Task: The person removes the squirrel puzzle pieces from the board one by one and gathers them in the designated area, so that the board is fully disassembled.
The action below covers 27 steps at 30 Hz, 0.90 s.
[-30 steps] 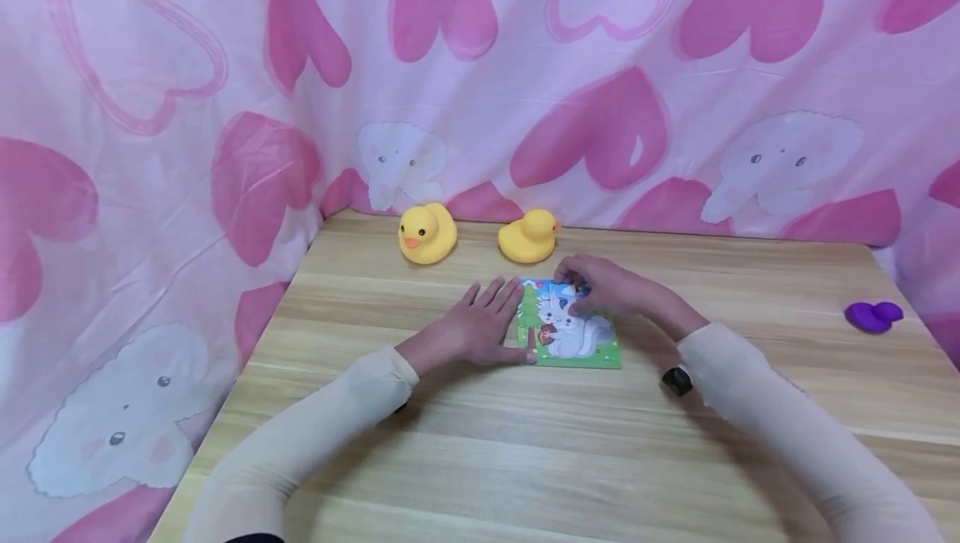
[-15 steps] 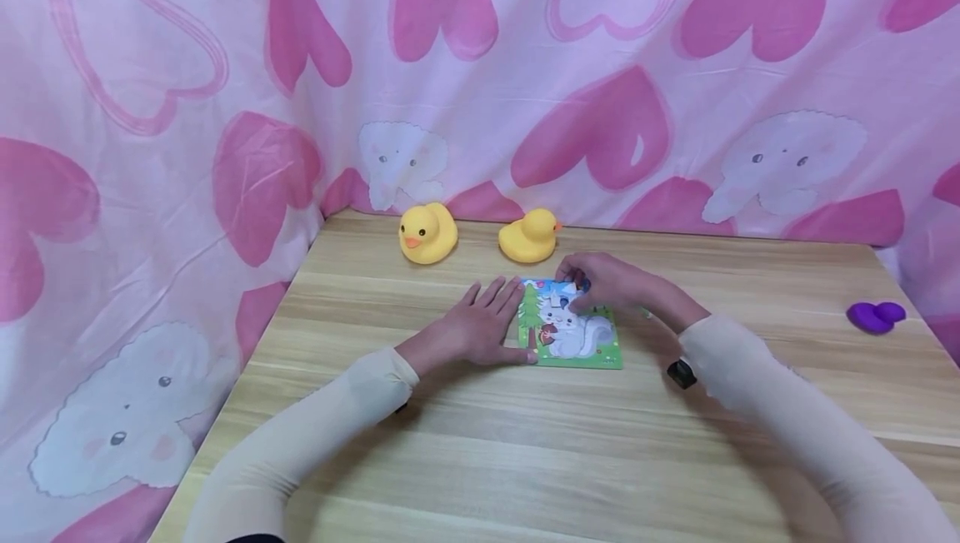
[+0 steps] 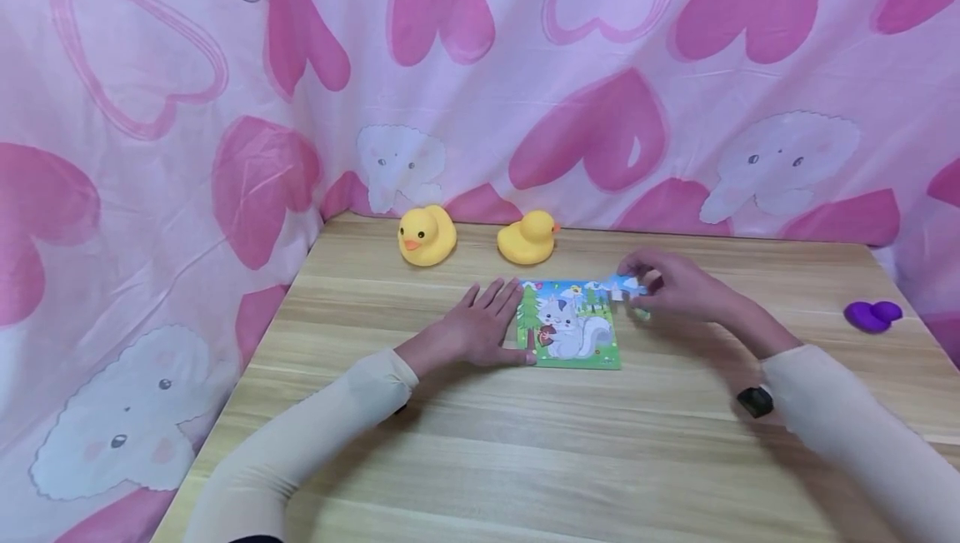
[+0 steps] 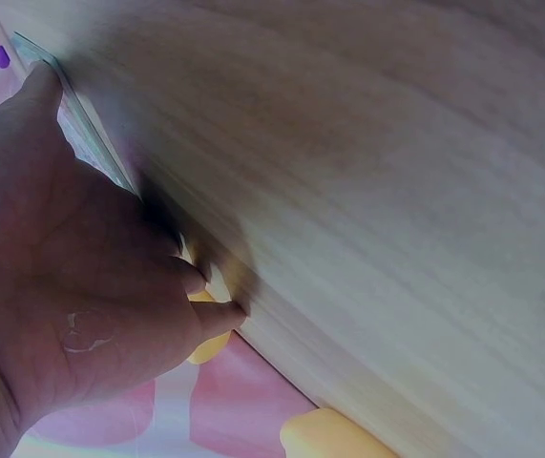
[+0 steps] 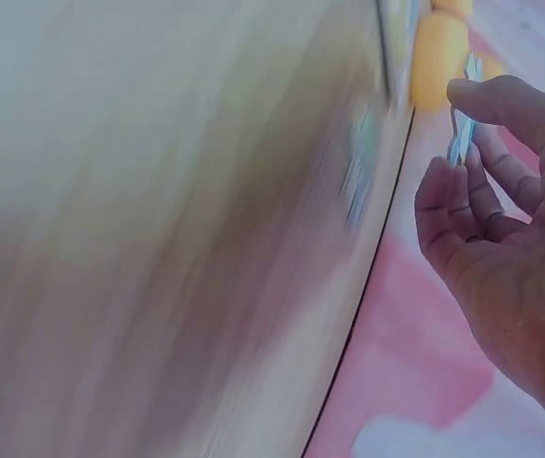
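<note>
A squirrel jigsaw puzzle (image 3: 570, 335) lies flat on the wooden table. My left hand (image 3: 480, 328), fingers spread straight, rests along its left edge, thumb on the lower left corner. In the left wrist view, the puzzle's thin edge (image 4: 95, 134) shows beside that hand. Just off the puzzle's upper right corner, my right hand (image 3: 682, 286) pinches a blue-and-white puzzle piece (image 3: 621, 285). The right wrist view has the held piece (image 5: 462, 134) between thumb and fingers, above the table. Something small and greenish (image 3: 643, 314), perhaps a loose piece, lies under the right hand.
Two yellow rubber ducks (image 3: 427, 235) (image 3: 527, 237) sit behind the puzzle near the table's back edge. A purple duck (image 3: 872, 316) stands far right. Pink heart-print cloth (image 3: 585, 127) hangs behind the table and along its left side.
My right hand has moved right, off the puzzle, carrying a piece from its upper area. The picture's upper right part now shows. The left hand has stayed in place.
</note>
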Each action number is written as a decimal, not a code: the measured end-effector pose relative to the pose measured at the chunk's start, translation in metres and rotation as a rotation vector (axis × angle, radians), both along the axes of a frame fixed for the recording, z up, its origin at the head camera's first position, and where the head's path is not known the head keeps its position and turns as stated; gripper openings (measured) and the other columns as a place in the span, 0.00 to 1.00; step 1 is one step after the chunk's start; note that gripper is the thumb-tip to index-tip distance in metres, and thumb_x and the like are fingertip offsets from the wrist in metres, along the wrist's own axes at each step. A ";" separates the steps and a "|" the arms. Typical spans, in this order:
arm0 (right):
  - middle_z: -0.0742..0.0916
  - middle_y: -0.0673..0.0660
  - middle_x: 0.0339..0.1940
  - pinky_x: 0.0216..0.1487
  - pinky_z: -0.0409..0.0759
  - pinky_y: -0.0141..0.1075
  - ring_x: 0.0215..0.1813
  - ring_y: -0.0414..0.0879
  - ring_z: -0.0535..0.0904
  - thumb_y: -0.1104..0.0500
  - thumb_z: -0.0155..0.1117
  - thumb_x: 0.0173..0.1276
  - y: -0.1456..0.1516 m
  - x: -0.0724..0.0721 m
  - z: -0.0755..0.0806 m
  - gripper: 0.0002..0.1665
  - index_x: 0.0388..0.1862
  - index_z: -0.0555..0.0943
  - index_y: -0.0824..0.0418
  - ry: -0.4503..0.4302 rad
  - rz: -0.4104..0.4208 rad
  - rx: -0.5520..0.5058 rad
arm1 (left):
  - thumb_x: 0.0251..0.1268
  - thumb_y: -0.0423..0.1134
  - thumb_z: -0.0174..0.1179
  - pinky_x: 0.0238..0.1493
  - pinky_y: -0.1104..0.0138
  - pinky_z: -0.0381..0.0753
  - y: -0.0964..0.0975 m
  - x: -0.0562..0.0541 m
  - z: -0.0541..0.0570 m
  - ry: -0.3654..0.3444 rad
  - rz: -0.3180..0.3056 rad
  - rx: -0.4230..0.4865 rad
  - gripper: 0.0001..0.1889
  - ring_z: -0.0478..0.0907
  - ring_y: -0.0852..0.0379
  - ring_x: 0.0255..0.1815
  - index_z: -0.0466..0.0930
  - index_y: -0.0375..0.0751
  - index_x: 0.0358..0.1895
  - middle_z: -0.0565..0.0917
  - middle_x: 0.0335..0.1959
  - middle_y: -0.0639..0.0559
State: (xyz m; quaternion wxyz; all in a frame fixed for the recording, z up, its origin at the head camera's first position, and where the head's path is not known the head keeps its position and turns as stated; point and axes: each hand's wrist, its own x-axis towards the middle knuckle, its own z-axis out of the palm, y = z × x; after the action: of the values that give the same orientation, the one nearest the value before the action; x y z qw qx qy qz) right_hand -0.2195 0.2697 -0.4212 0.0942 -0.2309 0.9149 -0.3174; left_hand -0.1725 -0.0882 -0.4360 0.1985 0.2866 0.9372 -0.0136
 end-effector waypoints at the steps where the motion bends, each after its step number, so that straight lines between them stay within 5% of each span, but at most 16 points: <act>1: 0.87 0.57 0.54 0.54 0.90 0.40 0.55 0.52 0.83 0.64 0.78 0.64 0.008 0.002 0.000 0.24 0.58 0.82 0.59 0.004 -0.005 0.002 | 0.66 0.84 0.43 0.90 0.43 0.36 0.000 0.000 0.000 0.000 0.001 0.000 0.62 0.30 0.46 0.92 0.31 0.47 0.88 0.32 0.91 0.51; 12: 0.87 0.59 0.53 0.51 0.90 0.38 0.54 0.52 0.83 0.69 0.78 0.63 0.066 0.015 -0.005 0.25 0.58 0.82 0.64 0.013 -0.036 0.007 | 0.66 0.84 0.44 0.90 0.44 0.36 0.000 0.001 -0.001 0.006 0.000 0.001 0.62 0.30 0.46 0.92 0.31 0.46 0.88 0.33 0.91 0.51; 27: 0.85 0.62 0.57 0.55 0.90 0.49 0.55 0.55 0.85 0.64 0.77 0.65 0.079 0.014 -0.012 0.27 0.63 0.82 0.62 -0.082 -0.061 0.105 | 0.65 0.84 0.45 0.90 0.45 0.35 0.002 0.000 -0.002 -0.004 0.015 -0.008 0.62 0.29 0.47 0.92 0.30 0.48 0.88 0.31 0.91 0.53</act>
State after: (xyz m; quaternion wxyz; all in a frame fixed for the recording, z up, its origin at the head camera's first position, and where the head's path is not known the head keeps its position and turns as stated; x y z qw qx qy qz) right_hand -0.2054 0.3484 -0.4327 0.1340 -0.1845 0.9323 -0.2809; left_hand -0.1727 -0.0864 -0.4384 0.2015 0.2786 0.9389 -0.0152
